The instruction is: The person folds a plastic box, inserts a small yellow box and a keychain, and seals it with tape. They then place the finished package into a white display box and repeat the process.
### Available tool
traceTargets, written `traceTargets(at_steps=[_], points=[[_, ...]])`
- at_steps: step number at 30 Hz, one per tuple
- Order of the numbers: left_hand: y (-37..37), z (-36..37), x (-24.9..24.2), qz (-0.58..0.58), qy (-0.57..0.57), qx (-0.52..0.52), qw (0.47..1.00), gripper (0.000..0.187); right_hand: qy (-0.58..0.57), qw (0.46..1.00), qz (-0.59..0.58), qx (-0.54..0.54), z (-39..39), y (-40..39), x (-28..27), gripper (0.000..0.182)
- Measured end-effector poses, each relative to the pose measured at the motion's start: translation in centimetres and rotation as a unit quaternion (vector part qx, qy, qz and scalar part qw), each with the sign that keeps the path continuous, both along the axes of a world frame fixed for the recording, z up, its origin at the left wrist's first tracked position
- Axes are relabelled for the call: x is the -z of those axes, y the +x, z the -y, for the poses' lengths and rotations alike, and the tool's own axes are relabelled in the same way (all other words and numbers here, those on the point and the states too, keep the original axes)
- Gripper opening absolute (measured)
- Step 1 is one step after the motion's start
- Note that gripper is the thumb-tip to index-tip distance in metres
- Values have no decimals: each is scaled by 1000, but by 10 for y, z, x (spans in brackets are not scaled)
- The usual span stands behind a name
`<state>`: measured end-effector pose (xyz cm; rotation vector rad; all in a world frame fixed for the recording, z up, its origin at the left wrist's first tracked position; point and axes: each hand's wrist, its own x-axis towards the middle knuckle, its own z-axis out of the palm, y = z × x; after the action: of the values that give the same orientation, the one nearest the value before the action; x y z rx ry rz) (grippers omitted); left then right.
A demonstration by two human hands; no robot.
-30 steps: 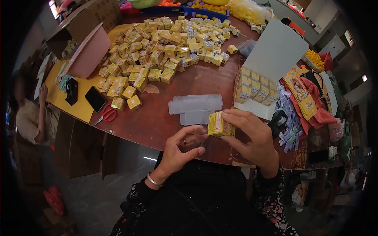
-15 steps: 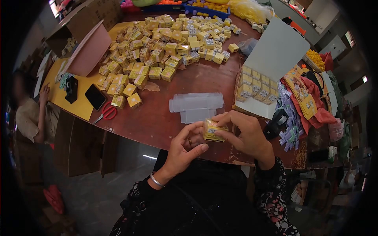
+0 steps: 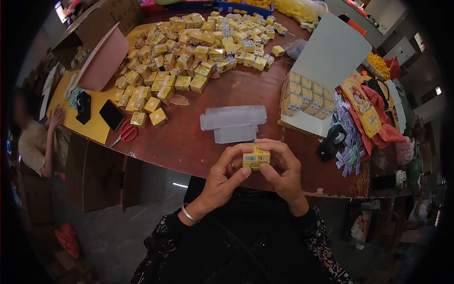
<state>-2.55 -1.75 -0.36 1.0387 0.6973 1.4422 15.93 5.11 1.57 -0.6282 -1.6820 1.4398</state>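
Observation:
A small yellow box with a barcode on its facing side is held between both hands above the table's front edge. My left hand grips its left end, thumb at the lower corner. On the right end, my right hand has its thumb low and its fingers along the top. Just beyond the hands lies a clear plastic tray, flat and unfolded-looking. Behind it, many similar yellow boxes are heaped. To the right, an open white-lined carton holds rows of yellow boxes.
Red scissors, a black phone and a pink basin are at the left. A black tape dispenser and purple sachets lie right. Another person's arm rests at the far left table edge.
My right hand has moved left and lower, around the box's right end. The box has turned so that its barcode side faces me squarely. The view has shifted slightly.

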Motion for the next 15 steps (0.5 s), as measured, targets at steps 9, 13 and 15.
traceTargets(at_steps=[9,13,15], points=[[-2,-2,4,60,9,-24,998,36,27,996,-58,67,7,-8,3,16],[3,1,-7,122,-43,-20,991,30,64,997,-42,24,-7,0,2,18],[2,0,1,58,5,-30,998,28,76,997,-16,-17,-13,7,3,20]])
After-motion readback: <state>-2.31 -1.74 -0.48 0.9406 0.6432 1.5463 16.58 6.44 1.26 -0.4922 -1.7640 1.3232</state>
